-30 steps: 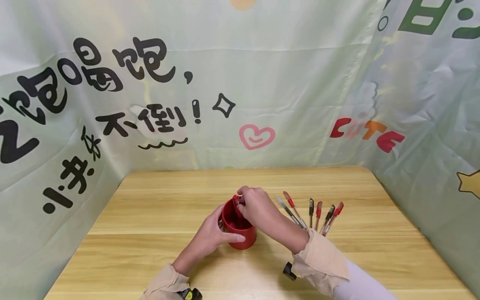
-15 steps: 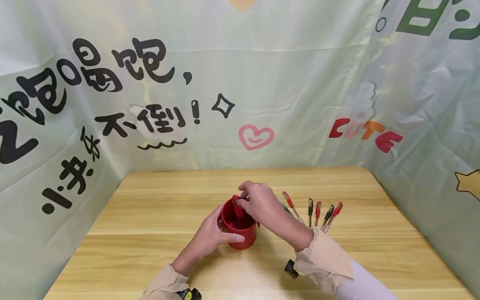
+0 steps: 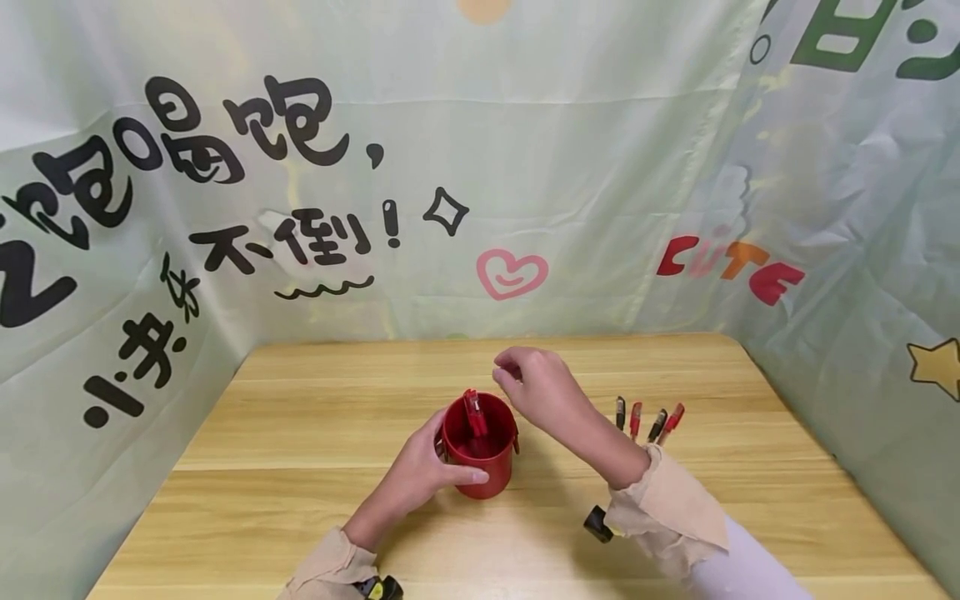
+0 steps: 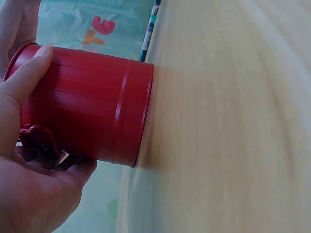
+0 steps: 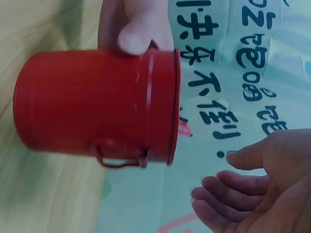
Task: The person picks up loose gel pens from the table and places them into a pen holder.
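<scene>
A small red metal bucket (image 3: 498, 479) with side handles stands upright on the table. My left hand (image 3: 420, 471) grips it from the left, thumb lying across its near side; the left wrist view shows thumb and fingers round the wall (image 4: 92, 97). A red-capped pen (image 3: 474, 410) leans inside, its end just above the rim. My right hand (image 3: 543, 387) hovers beyond the bucket's right side, apart from it. Its fingers are loosely bent with nothing between them, as the right wrist view shows the hand (image 5: 267, 182) near the bucket's mouth.
Several pens with black and red caps lie on the wooden table (image 3: 300, 417) at the right, among them a black-capped pen (image 3: 620, 412) and a red-capped pen (image 3: 675, 417). My right forearm covers part of them. A printed cloth (image 3: 600, 167) hangs round the table.
My right hand has let go of the red-capped pen in the bucket and moved away, up and to the right. My left hand still holds the bucket in place.
</scene>
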Motion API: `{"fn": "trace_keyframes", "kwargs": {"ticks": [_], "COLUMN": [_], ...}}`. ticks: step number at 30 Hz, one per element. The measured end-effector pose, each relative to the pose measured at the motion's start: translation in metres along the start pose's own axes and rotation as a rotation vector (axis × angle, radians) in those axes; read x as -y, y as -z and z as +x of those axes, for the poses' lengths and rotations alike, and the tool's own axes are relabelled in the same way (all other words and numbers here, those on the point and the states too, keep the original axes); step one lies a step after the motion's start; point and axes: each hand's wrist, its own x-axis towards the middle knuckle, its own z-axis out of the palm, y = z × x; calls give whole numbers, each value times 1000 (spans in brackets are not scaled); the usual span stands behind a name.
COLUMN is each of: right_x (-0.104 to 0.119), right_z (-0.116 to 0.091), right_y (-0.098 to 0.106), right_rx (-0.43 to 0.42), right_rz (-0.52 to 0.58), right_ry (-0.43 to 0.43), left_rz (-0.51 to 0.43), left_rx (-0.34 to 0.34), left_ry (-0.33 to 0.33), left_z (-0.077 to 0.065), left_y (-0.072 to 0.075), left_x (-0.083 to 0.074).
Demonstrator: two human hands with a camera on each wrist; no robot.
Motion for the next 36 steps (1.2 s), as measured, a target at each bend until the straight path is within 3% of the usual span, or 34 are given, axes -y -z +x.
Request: {"fn": "trace_keyframes", "kwargs": {"ticks": [10, 19, 36], "right_x": [-28, -60, -105], "right_z": [3, 5, 7], "right_y": [8, 3, -12], "right_rx": [50, 82, 240], "right_rz": [-21, -48, -80], "right_ry": [-41, -92, -225], "left_rz": [-7, -9, -14], "left_rx": [-1, 2, 1], "left_ry": [-8, -6, -5], "left_z": [0, 0, 0], "left_y": [1, 1, 0], "left_x": [0, 1, 0]}}
